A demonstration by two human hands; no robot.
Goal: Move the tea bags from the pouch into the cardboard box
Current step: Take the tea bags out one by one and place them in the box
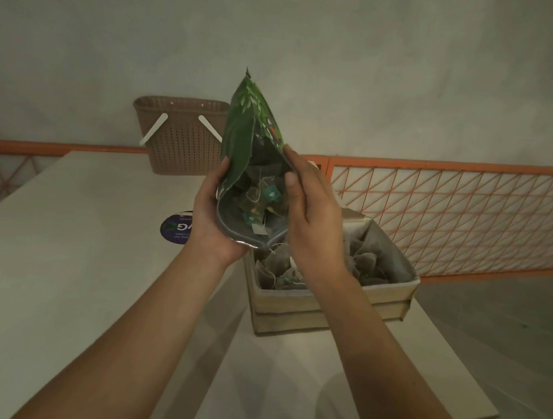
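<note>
A dark green pouch is held tipped up, its open mouth facing me just above the cardboard box. Inside the mouth I see several tea bags with strings and green tags. My left hand grips the pouch's left side and bottom lip. My right hand holds the right edge, thumb on the inside and fingers behind. More tea bags lie in the box, partly hidden by my right wrist.
The box stands on a pale table. A brown perforated basket with white handles is at the back, and a round purple sticker lies beside my left hand. An orange mesh railing runs behind on the right.
</note>
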